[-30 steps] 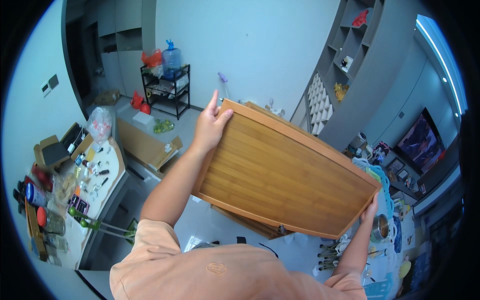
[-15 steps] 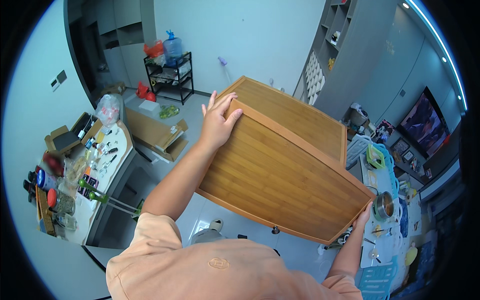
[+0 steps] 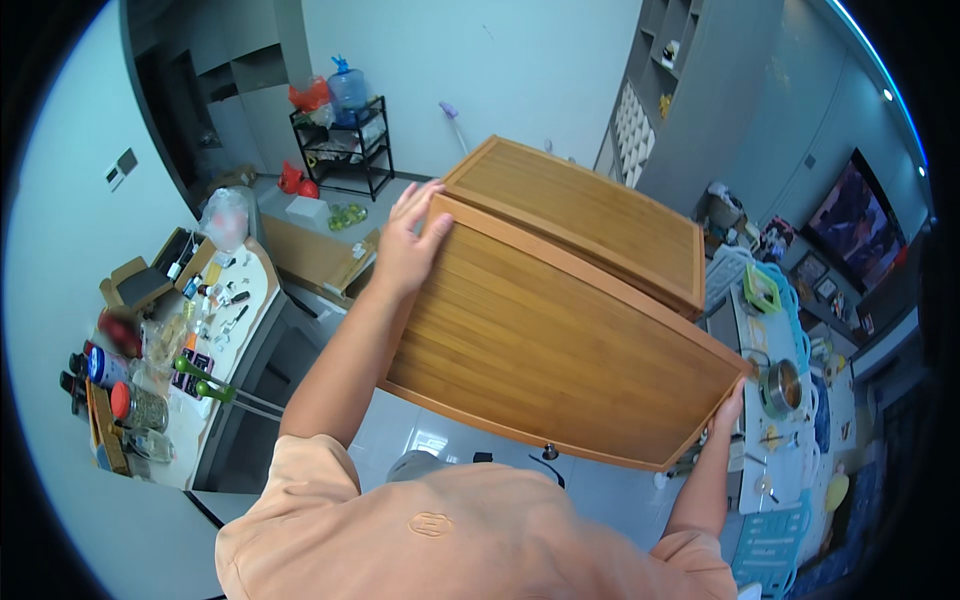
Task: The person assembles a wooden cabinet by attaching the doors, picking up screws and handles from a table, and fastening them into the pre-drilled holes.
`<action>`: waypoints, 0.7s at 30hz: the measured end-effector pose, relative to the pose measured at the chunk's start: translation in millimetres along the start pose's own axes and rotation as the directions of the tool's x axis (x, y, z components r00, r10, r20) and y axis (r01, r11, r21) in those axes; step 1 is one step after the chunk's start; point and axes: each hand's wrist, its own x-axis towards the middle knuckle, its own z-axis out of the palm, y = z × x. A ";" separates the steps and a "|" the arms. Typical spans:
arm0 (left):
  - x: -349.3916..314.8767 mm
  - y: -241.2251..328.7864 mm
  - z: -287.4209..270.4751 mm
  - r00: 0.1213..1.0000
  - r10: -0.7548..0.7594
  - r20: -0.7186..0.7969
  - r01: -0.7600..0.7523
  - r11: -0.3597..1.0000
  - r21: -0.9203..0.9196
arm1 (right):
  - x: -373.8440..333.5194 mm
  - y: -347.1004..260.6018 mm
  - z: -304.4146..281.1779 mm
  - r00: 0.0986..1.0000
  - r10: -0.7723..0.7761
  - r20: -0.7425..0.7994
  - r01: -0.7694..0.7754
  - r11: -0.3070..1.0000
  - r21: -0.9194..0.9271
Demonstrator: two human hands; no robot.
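Head view: the wooden panel (image 3: 560,345) is gripped at opposite ends by the left hand (image 3: 408,242) and right hand (image 3: 729,410), the second panel (image 3: 590,220) beyond now being largely uncovered.

Smooth, softly sheened wood on the front panel (image 3: 570,340) and rear panel (image 3: 585,222)
Shiny metal on the round pot (image 3: 780,388); glossy finish on the floor (image 3: 385,430); translucent plastic on the water jug (image 3: 348,92); matt cardboard on the box (image 3: 305,250); matt cloth on the shirt (image 3: 450,555).
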 end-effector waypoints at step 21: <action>-146.5 -224.5 -58.9 0.537 -0.761 0.365 0.745 0.631 0.219 | -164.6 76.2 28.3 0.969 0.080 -0.234 -0.135 0.963 -0.232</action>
